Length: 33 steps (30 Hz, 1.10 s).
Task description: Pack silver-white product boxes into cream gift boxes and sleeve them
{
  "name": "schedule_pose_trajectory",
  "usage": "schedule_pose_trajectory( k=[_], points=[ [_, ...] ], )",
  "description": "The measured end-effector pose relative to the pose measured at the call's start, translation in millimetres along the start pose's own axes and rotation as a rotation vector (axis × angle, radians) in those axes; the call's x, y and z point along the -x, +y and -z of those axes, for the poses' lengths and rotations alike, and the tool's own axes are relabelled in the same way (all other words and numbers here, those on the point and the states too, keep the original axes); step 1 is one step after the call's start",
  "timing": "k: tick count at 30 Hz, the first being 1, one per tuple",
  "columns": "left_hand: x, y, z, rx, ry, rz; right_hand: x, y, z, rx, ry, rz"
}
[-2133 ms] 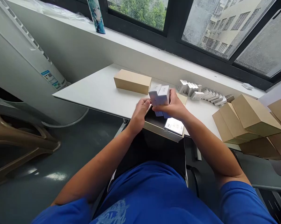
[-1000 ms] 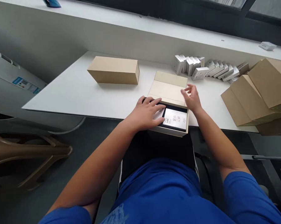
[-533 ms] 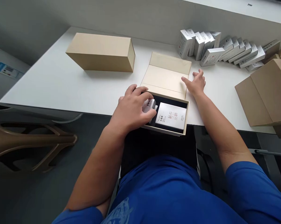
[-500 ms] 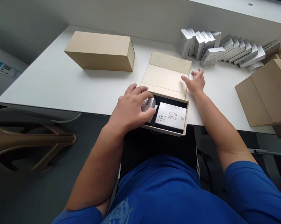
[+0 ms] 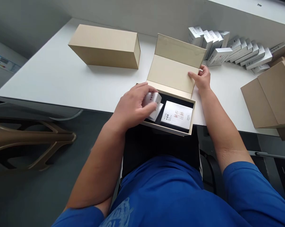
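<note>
An open beige gift box [image 5: 170,124] with a black-lined tray sits at the table's front edge, its hinged lid [image 5: 176,63] standing up at a slant. My right hand [image 5: 202,78] pinches the lid's right edge, thumb on the inner face. My left hand [image 5: 133,107] grips a small white carton [image 5: 154,100] above the tray's left side. A white packet [image 5: 157,113] lies partly hidden beneath that carton. A larger white box [image 5: 177,115] with red characters rests flat in the tray's right side.
A closed beige box [image 5: 104,46] lies on the white table [image 5: 50,78] to the left. Several small white cartons [image 5: 241,52] stand leaning in a row at the back right. Flat kraft boxes [image 5: 270,97] are piled at the right edge. A brown chair base [image 5: 26,135] sits on the floor at left.
The lid has swung up from lying flat, with my right hand now on its edge. My left hand has raised the small white carton slightly from the tray.
</note>
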<state>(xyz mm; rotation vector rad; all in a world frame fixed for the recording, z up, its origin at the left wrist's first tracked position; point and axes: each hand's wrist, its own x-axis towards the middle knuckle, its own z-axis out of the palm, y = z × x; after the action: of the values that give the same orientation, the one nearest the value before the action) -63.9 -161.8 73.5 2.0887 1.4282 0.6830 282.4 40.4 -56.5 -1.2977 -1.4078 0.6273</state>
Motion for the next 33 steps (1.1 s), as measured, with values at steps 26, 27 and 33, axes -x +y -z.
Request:
schedule_pose_trajectory(
  k=[26,27,33],
  points=[
    [-14,17,-28.1,-0.39,-0.131,0.106,32,-48,7,-0.08,-0.027,-0.073],
    [-14,18,-27.6,-0.394,-0.139,0.112,31,-47,7,-0.064,-0.025,-0.082],
    [-13,21,-23.8,-0.399,-0.161,0.119,28,-52,9,-0.028,-0.016,-0.099]
  ],
)
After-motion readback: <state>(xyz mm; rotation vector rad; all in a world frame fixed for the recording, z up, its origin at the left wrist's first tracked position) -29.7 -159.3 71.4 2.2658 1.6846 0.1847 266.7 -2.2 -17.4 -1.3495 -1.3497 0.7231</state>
